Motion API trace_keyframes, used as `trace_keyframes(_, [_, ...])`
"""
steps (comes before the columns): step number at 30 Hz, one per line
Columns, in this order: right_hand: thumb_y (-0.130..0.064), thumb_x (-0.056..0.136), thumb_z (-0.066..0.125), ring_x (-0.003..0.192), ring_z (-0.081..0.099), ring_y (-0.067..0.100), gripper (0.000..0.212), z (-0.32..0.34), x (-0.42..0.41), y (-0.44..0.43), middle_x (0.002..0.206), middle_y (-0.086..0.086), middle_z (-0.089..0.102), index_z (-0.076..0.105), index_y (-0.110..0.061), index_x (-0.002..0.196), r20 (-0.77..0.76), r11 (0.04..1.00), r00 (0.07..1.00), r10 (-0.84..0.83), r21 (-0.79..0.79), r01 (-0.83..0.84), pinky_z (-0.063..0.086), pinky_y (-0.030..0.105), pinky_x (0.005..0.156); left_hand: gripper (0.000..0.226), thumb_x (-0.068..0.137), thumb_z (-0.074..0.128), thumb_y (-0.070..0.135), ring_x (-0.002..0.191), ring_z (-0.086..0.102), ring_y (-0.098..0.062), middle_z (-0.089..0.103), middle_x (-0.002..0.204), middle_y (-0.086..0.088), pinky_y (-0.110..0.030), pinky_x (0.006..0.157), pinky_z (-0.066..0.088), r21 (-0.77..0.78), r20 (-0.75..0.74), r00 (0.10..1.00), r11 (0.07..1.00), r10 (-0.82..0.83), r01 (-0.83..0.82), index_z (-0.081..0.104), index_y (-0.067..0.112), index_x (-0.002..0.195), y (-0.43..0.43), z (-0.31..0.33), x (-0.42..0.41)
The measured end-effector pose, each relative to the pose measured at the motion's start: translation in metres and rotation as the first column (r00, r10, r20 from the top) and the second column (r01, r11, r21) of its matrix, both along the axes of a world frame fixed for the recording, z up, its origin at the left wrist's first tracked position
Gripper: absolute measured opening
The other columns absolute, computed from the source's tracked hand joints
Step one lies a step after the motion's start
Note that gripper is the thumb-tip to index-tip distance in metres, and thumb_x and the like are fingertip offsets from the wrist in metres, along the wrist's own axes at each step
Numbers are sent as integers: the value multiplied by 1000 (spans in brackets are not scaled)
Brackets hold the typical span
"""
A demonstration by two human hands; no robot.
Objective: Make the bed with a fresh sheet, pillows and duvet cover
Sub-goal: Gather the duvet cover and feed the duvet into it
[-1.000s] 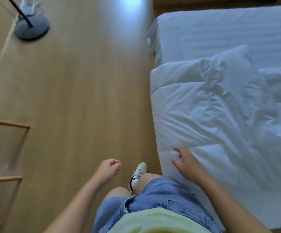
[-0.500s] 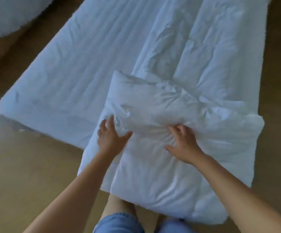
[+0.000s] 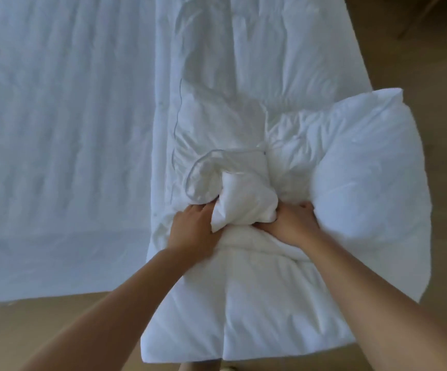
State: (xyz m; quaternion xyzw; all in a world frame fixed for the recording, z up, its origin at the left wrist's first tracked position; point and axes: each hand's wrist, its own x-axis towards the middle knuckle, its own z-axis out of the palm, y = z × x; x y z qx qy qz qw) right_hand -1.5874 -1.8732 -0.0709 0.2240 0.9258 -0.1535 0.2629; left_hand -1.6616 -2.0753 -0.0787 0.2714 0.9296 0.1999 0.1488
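Left hand (image 3: 193, 231) and right hand (image 3: 289, 223) bunch the duvet (image 3: 270, 303) (flatter before).

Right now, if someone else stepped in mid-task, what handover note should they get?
Left hand: grips a bunch of the duvet.
Right hand: grips the same bunch from the other side.
Duvet: folded in a heap on the right part of the sheet, with its near end hanging past the edge.
Done: sheet spread flat, lightly creased.
Left: unfold and spread the duvet. I cannot tell whether it has its cover. No pillows are in view.
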Motion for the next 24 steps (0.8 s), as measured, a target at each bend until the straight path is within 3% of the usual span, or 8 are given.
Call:
trace_keyframes(3, [-67,86,37,107,60,21,51,4,65,-31,105,-2,70,65,-29,106,-75,995,997,-5,99,12,25,39,100,44,86,58,39,96,60,-31,69,99,-7,-30,74,37,-2,7,978,978,-207,207,56,25,128,-12,14,43])
trace_keyframes(8, [-67,78,33,91,64,16,53,23,217,-95,82,-5,71,68,-29,85,-189,992,975,-115,30,123,33,32,93,48,87,57,42,107,59,-21,66,113,4,-19,80,36,93,179,829,848,-529,521,49,37,134,-56,41,138])
trace_keyframes(11, [-56,64,70,72,67,23,38,33,329,-140,69,0,69,70,-19,76,-273,954,914,-300,-59,295,51,36,75,53,87,54,46,107,58,-21,64,115,3,-20,81,36,69,229,661,689,-714,721,43,36,138,-81,55,209])
trace_keyframes(13, [-35,61,83,74,66,27,34,38,389,-157,72,2,67,70,-14,83,-263,904,865,-428,-107,415,52,39,71,63,87,52,54,115,53,-19,58,126,4,-19,88,34,-8,312,598,627,-739,779,32,37,144,-90,63,240])
trace_keyframes(16, [-15,66,81,101,59,34,65,47,434,-175,107,15,63,56,-3,126,-309,873,817,-487,-156,461,49,41,87,57,88,50,57,108,54,-6,61,122,9,-14,81,35,8,418,505,559,-755,829,41,37,140,-96,84,264])
trace_keyframes(19, [-23,78,62,118,45,30,65,61,427,-176,125,22,52,39,-1,134,-599,901,697,-394,-101,422,44,44,96,33,84,56,40,63,57,-2,64,69,14,-9,60,39,431,154,647,640,-747,637,72,19,104,-91,115,268])
trace_keyframes(21, [-31,81,55,122,40,32,62,70,400,-166,130,21,44,36,-4,133,-743,900,579,-337,-74,429,41,51,98,29,84,58,30,60,54,-1,56,68,17,-8,62,42,606,-46,813,631,-580,484,70,12,103,-75,120,248])
trace_keyframes(24, [-43,78,56,126,33,32,70,81,344,-138,137,20,37,33,-10,135,-799,855,496,-339,-42,517,31,45,102,51,84,63,30,98,58,-24,61,105,-5,-33,87,46,321,-126,887,828,-443,459,53,10,130,-26,108,198])
